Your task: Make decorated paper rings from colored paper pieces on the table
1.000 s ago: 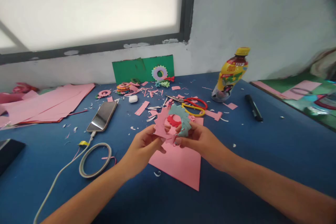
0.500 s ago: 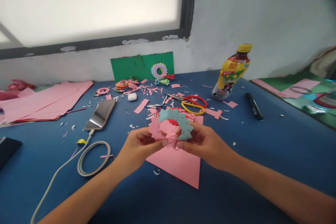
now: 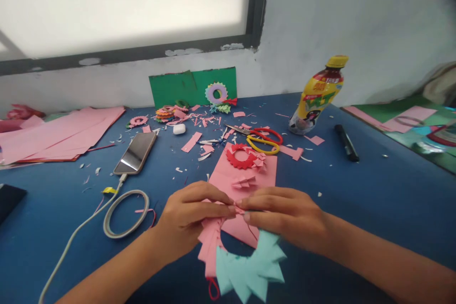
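Both hands pinch the far side of a folded-paper wreath (image 3: pixel 249 270), part pink and part teal, with pointed edges. My left hand (image 3: pixel 192 213) is closed on its pink section, fingertips at the top. My right hand (image 3: pixel 288 213) meets it there, fingers pressed together on the paper; the exact joint is hidden under the fingertips. A red cord loop (image 3: pixel 213 289) hangs from the wreath's near edge, and a thin dark thread runs below my right fingers. Just beyond lie a red paper ring (image 3: pixel 239 157) and a pink folded strip (image 3: pixel 244 183) on a pink sheet (image 3: pixel 268 166).
Scissors (image 3: pixel 263 141) with red and yellow handles lie among paper scraps. A bottle (image 3: pixel 317 97) and a black marker (image 3: pixel 346 143) stand and lie to the right. To the left are a phone (image 3: pixel 136 153), a tape roll (image 3: pixel 106 221) and pink sheets (image 3: pixel 64 130).
The wreath has come down and nearer to me, tilting so its teal part now faces the near side. Both hands have turned over, fingers now on top, uncovering the red ring.
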Demonstrator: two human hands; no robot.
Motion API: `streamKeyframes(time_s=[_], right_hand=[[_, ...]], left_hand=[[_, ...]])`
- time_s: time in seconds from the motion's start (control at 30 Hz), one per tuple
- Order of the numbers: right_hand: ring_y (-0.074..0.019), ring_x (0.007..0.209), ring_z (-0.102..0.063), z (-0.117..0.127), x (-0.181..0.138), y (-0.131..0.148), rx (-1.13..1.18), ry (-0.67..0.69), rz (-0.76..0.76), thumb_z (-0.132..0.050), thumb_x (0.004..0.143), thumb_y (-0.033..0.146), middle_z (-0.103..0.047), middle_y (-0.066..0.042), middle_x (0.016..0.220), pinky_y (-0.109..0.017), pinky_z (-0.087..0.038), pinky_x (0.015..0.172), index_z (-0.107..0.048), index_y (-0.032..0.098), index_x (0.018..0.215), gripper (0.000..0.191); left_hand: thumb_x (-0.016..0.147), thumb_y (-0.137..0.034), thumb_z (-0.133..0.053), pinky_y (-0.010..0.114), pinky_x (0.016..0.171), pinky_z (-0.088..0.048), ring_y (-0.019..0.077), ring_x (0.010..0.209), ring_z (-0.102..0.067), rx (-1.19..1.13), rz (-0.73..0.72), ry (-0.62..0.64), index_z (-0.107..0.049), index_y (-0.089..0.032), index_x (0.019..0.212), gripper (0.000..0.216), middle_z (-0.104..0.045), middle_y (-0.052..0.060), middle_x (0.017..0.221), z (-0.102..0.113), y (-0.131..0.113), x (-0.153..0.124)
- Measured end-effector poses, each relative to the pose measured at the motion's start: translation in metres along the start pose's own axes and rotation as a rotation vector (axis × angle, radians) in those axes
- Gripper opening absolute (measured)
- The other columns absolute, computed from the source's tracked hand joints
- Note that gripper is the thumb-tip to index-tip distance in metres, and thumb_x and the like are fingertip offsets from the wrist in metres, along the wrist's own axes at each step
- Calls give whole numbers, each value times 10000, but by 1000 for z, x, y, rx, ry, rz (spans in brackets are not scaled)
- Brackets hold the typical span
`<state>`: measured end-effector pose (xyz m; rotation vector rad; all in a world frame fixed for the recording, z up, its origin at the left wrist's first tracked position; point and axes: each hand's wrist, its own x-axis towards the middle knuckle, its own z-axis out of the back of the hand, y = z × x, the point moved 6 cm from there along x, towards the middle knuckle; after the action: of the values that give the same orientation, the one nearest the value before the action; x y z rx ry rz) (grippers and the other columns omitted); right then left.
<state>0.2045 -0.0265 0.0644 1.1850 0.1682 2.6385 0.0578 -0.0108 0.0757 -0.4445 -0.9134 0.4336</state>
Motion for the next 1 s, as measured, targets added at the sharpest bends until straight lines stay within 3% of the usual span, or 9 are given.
streamKeyframes(time_s=[0.23,0.4,0.53,0.6,0.67,0.83,0.9,1.0], right_hand=[[-158,871,-651,6,6,15,-181,85,185,-472,862,124,-699,-125,914,-229,-537,796,-615,108,901,149],[-150,899,-645,5,0,18,-197,-16,213,-475,857,141,-695,-109,947,-225,-540,796,-621,129,918,159],[-164,926,-637,0,-2,15,-131,53,168,-493,848,119,-691,-130,947,-238,-531,812,-616,93,943,157],[-151,969,-619,0,-2,9,-14,55,72,-454,870,108,-680,-127,987,-240,-511,844,-592,96,1009,196],[-124,937,-628,2,-1,-3,131,-7,-125,-440,882,118,-685,-86,982,-218,-513,819,-565,144,1069,226],[-112,655,-658,-14,-8,-38,596,-109,-762,-617,781,248,-689,15,732,-184,-534,600,-608,217,929,151],[-121,659,-653,-22,-11,-45,764,-130,-911,-676,721,313,-683,0,732,-194,-534,598,-618,189,877,208],[-114,668,-644,-29,-17,-54,904,-154,-1058,-683,701,384,-682,-19,753,-199,-535,614,-621,159,884,296]], left_hand=[[824,-49,-511,237,623,-503,128,704,-602,154,-162,30,-652,-125,924,188,-644,87,741,0,-14,-3],[828,-68,-521,228,616,-508,123,700,-604,182,-171,21,-638,-157,970,204,-639,65,732,-3,-13,-9],[832,-74,-505,225,612,-506,133,687,-616,157,-151,24,-656,-147,948,204,-630,68,699,-4,-11,-9],[818,-90,-528,217,604,-503,132,669,-617,103,-68,6,-673,-154,910,183,-633,66,705,-3,-8,-6],[771,-119,-599,204,594,-498,128,652,-615,15,84,-32,-689,-169,849,130,-644,55,723,-3,0,-3],[693,-199,-688,210,620,-503,137,683,-620,-330,671,-155,-670,-171,756,70,-672,23,753,-11,35,-13],[635,-227,-737,205,576,-496,128,647,-606,-466,844,-203,-641,-158,771,180,-663,12,725,-16,46,-19],[603,-269,-758,198,542,-492,111,609,-578,-533,979,-209,-620,-149,795,266,-625,-13,660,-19,56,-24]])
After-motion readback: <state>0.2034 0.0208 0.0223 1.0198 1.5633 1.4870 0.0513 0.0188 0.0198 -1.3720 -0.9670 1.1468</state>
